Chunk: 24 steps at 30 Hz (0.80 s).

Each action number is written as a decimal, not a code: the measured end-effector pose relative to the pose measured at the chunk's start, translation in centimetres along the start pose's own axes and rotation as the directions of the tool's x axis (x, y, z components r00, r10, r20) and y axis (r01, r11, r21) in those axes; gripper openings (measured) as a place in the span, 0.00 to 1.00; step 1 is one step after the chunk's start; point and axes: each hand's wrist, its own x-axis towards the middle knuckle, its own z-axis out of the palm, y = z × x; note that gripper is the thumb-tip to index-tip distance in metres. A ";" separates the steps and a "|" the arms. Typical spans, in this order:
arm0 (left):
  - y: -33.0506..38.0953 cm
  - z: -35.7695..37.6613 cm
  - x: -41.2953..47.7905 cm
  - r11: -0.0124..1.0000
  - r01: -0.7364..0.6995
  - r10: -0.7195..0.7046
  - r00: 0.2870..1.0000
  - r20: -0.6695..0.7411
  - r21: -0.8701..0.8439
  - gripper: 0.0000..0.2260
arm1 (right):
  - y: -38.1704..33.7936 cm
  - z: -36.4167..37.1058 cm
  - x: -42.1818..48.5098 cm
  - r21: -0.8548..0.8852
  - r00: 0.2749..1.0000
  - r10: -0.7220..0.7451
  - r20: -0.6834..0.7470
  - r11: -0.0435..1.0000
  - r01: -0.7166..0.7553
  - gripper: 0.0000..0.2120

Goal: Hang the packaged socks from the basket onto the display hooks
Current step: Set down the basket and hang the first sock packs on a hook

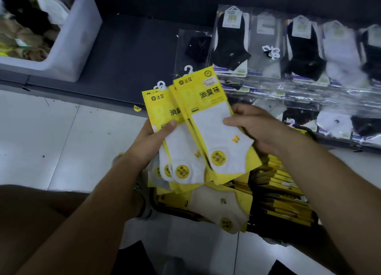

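Fingers of our right hand curling round front pack, thumb pinching it. Our left hand gripping fan of packs. We are holding both over basket.

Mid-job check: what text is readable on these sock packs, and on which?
"达足": top corner of front yellow pack and of rear yellow pack.
"消臭袜": front yellow pack.
"消臭": rear yellow pack, rest covered.
Round stickers, white label, shelf packs' cards: too blurred to read.
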 end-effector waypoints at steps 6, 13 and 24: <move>0.9 1.8 -1.3 0.998 -0.045 0.044 0.998 0.038 0.051 0.25 | 2.0 2.7 -0.6 -0.156 1.000 0.001 -0.008 0.988 -0.003 0.09; 1.8 3.3 -1.6 1.000 -0.018 0.019 0.999 0.033 -0.024 0.26 | 0.1 2.4 -1.9 -0.430 0.983 -0.174 -0.057 0.893 0.133 0.25; 9.3 4.2 -2.7 0.979 -0.188 0.179 0.978 0.106 0.077 0.28 | -3.8 1.1 -3.3 -0.202 0.952 -0.306 -0.032 0.934 0.294 0.05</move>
